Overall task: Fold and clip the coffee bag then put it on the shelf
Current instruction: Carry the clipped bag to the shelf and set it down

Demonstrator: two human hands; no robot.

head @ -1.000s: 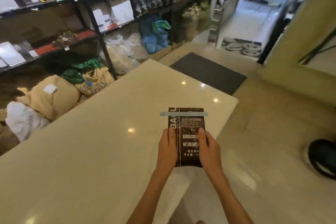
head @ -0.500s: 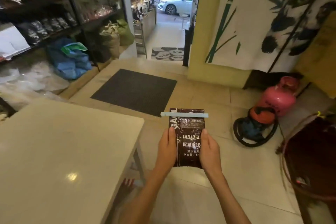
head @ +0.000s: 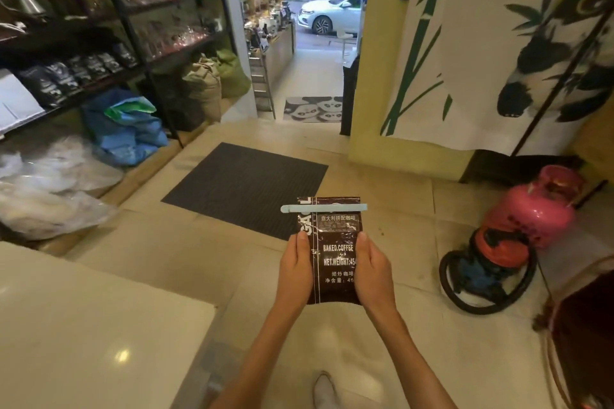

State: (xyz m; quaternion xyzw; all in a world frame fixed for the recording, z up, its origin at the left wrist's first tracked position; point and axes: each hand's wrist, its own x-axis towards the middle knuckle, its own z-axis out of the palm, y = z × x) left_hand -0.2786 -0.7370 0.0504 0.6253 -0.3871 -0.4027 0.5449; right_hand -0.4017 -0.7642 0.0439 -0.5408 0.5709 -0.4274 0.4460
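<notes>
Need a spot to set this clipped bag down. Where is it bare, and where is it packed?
Bare: the pale table at lower left, no objects on what shows. Crowded: the shelf with dark bags is lined along its front, with no gap visible from here. Both hands, left hand and right hand, hold the coffee bag, clip on.

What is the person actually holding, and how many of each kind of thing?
Coffee bag: 1
Clip, pale blue, across the folded top of the bag: 1
Hands on the bag: 2, left hand and right hand
Total: 4
</notes>
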